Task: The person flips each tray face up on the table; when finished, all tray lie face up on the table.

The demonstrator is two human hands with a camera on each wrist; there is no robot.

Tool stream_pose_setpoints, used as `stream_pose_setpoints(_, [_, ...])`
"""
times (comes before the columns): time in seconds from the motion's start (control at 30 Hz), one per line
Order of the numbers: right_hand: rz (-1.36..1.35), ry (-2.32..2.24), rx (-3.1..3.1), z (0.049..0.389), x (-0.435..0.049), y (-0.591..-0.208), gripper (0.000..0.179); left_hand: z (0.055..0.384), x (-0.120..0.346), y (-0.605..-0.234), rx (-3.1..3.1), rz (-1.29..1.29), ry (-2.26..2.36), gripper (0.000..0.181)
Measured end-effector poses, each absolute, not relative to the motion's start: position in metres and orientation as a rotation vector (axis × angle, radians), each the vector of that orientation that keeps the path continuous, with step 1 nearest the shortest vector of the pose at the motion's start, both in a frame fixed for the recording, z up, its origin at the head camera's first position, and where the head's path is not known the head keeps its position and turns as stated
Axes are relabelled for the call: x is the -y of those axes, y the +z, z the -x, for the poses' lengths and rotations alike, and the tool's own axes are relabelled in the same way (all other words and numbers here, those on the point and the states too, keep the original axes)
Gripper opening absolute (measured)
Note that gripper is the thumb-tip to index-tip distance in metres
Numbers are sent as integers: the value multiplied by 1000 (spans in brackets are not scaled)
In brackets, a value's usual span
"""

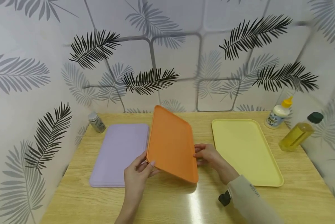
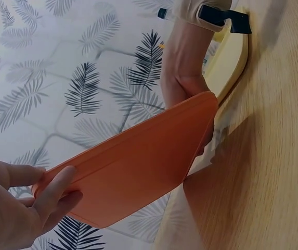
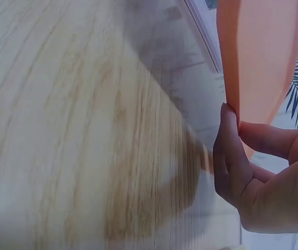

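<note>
An orange tray point(image 1: 171, 146) is held tilted over the table, its left side raised higher than its right. The left hand point(image 1: 139, 171) grips the near left corner, thumb on the upper face and fingers beneath. At the right edge, the right hand point(image 1: 208, 157) pinches the rim between thumb and fingers, as the right wrist view shows on the tray point(image 3: 263, 57). In the left wrist view the underside of the tray point(image 2: 143, 166) faces the camera. A purple tray point(image 1: 122, 152) lies flat to the left, partly behind the left hand, and a yellow tray point(image 1: 245, 152) lies to the right.
On the wooden table point(image 1: 167, 205), a small grey-lidded jar point(image 1: 97, 122) stands at the back left. A white bottle with a yellow nozzle point(image 1: 277, 114) and a dark-capped bottle of yellow liquid point(image 1: 299, 133) stand at the right. A leaf-patterned wall point(image 1: 176, 59) rises behind.
</note>
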State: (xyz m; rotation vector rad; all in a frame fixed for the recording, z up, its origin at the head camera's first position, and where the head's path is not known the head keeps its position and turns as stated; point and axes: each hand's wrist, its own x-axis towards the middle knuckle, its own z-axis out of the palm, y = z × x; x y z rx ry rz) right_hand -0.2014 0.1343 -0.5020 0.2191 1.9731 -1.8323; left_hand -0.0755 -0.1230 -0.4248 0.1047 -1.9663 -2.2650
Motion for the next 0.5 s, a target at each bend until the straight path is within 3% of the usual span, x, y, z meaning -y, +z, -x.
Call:
stream_pose_setpoints(0.3, [-234, -1816, -1976, 200, -150, -496, 53, 83, 130, -426, 2047, -78, -2284, 40])
stream_pose_setpoints(0.5, [-183, -1806, -1989, 196, -158, -492, 54, 100, 141, -432, 2074, -94, -2402, 43])
